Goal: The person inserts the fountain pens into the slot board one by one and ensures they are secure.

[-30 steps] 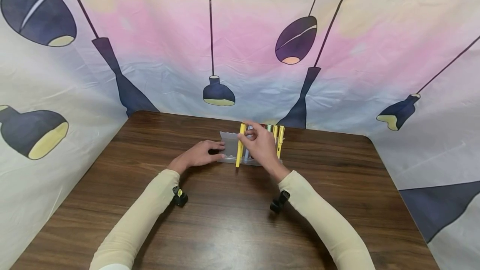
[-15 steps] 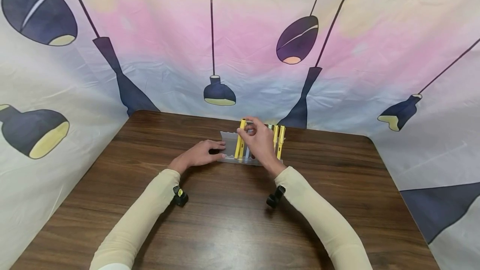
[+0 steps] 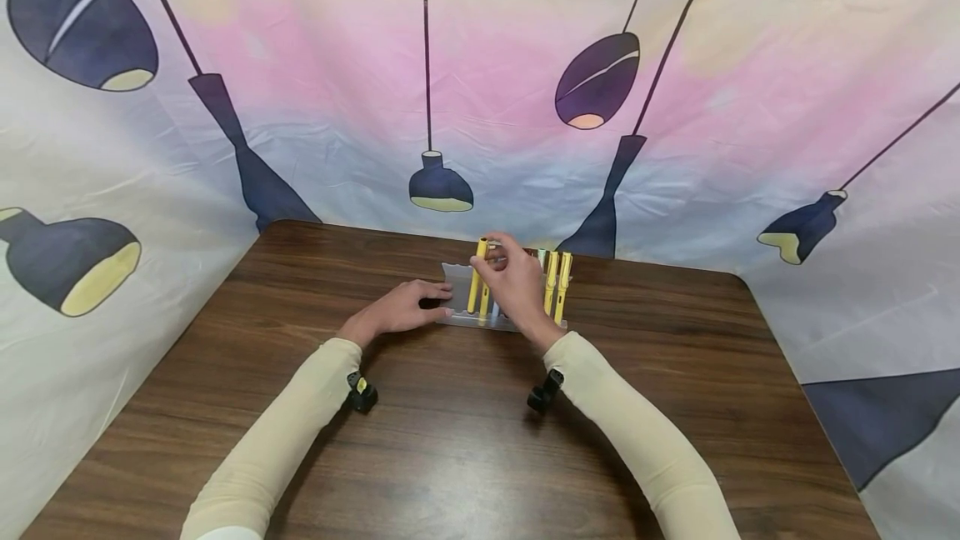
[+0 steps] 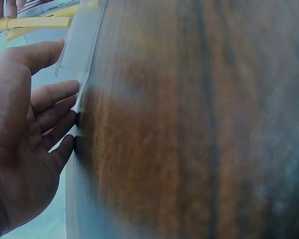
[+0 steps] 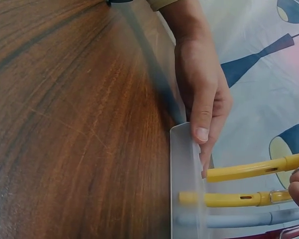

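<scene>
My right hand [image 3: 516, 277] pinches a yellow pen [image 3: 475, 282] near its top, thumb and fingertips together. The pen leans almost upright over the left part of a clear plastic pen rack [image 3: 459, 277]. In the right wrist view its lower end is close to the rack's front lip [image 5: 182, 149] and to my left fingertips. Another yellow pen [image 5: 234, 199] stands in the rack beside it, then a pale blue-grey pen [image 5: 239, 219]. My left hand [image 3: 401, 307] rests against the rack's left end, fingers fairly straight, thumb at the front lip.
Two more yellow pens [image 3: 557, 286] stand at the rack's right end, with a green-topped pen [image 3: 542, 257] beside them. My right hand hides the rack's middle. The brown wooden table [image 3: 450, 440] ends at a printed cloth backdrop [image 3: 337, 123] behind the rack.
The held yellow pen has been raised from in front of the rack, and its lower end has shifted back and left over it. My right hand moved slightly left; the left hand stayed.
</scene>
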Demonstrator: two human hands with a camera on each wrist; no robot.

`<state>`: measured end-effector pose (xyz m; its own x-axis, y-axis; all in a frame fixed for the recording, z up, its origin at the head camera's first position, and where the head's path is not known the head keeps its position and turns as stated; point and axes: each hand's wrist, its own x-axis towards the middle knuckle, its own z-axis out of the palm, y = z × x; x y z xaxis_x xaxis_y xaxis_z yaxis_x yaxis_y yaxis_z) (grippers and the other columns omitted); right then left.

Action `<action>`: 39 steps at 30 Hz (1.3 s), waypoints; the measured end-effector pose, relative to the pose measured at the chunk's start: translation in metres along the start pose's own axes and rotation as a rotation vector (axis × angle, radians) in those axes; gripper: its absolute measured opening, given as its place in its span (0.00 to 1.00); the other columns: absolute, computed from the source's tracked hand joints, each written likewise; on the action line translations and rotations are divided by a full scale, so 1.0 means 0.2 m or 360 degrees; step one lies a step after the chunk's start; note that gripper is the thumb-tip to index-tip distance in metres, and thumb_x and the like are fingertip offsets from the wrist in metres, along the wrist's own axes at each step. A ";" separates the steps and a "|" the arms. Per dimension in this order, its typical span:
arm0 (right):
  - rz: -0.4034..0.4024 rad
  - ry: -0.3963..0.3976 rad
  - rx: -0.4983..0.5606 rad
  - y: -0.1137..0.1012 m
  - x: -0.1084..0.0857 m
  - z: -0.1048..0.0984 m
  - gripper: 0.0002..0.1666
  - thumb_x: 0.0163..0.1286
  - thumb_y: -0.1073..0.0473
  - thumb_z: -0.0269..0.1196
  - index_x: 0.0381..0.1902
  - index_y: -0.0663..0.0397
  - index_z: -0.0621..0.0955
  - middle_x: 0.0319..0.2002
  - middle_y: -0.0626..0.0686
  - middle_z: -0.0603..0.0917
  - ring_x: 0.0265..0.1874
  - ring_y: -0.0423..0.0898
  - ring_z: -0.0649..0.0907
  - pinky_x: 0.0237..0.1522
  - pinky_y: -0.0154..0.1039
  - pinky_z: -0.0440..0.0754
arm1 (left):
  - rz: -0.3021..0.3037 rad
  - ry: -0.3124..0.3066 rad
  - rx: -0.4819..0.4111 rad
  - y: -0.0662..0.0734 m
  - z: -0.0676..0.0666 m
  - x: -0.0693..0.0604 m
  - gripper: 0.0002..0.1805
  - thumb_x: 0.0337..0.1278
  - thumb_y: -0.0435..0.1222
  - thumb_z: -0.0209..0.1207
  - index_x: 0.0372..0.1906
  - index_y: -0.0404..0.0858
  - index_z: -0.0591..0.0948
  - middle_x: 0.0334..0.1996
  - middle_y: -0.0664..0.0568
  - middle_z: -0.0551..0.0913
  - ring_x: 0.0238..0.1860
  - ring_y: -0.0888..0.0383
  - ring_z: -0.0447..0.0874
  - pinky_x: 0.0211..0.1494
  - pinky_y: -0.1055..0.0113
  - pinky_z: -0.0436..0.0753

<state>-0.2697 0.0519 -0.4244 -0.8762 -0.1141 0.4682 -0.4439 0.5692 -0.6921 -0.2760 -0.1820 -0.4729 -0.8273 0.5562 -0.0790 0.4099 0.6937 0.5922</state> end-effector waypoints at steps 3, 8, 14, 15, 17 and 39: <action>0.0005 -0.0023 0.0026 0.00 -0.01 0.01 0.24 0.70 0.50 0.70 0.61 0.45 0.81 0.39 0.51 0.90 0.32 0.43 0.89 0.32 0.42 0.87 | 0.0000 0.0000 0.0001 0.00 0.00 0.00 0.32 0.74 0.54 0.56 0.71 0.38 0.75 0.75 0.47 0.68 0.77 0.43 0.62 0.76 0.43 0.64; 0.0008 -0.0046 0.0035 0.01 -0.02 0.02 0.24 0.70 0.51 0.70 0.61 0.46 0.81 0.39 0.51 0.90 0.32 0.44 0.89 0.33 0.43 0.87 | -0.0004 -0.0004 0.0000 0.00 0.00 0.00 0.32 0.74 0.54 0.55 0.71 0.38 0.75 0.75 0.47 0.68 0.77 0.43 0.62 0.76 0.42 0.64; -0.0032 -0.0036 0.0029 0.03 -0.03 0.04 0.24 0.69 0.53 0.71 0.60 0.51 0.82 0.37 0.50 0.89 0.30 0.44 0.89 0.32 0.43 0.87 | -0.0007 0.0008 -0.0004 0.00 0.00 0.00 0.33 0.73 0.55 0.56 0.71 0.38 0.76 0.75 0.47 0.68 0.77 0.43 0.62 0.76 0.42 0.64; -0.0036 -0.0035 0.0024 0.03 -0.03 0.04 0.24 0.69 0.53 0.71 0.60 0.52 0.82 0.36 0.50 0.89 0.30 0.44 0.88 0.32 0.43 0.87 | -0.0006 0.0010 -0.0004 -0.01 0.00 0.00 0.33 0.73 0.55 0.56 0.71 0.38 0.76 0.75 0.47 0.68 0.77 0.43 0.62 0.76 0.42 0.64; -0.0033 -0.0039 0.0004 0.03 -0.03 0.04 0.23 0.69 0.52 0.71 0.60 0.50 0.82 0.36 0.50 0.89 0.30 0.43 0.88 0.32 0.42 0.87 | -0.0008 0.0012 -0.0001 -0.01 0.00 0.00 0.33 0.73 0.55 0.56 0.71 0.39 0.76 0.75 0.47 0.68 0.77 0.43 0.62 0.76 0.42 0.64; -0.0056 -0.0050 -0.0094 0.03 -0.04 0.07 0.23 0.71 0.53 0.69 0.62 0.45 0.79 0.36 0.49 0.89 0.28 0.43 0.87 0.29 0.40 0.84 | -0.0008 0.0012 -0.0029 -0.01 0.00 0.00 0.32 0.73 0.54 0.56 0.71 0.39 0.76 0.75 0.47 0.69 0.77 0.44 0.63 0.76 0.43 0.65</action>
<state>-0.2681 0.0456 -0.4405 -0.8660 -0.1598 0.4738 -0.4637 0.6113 -0.6413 -0.2766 -0.1824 -0.4742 -0.8321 0.5494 -0.0761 0.3989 0.6880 0.6062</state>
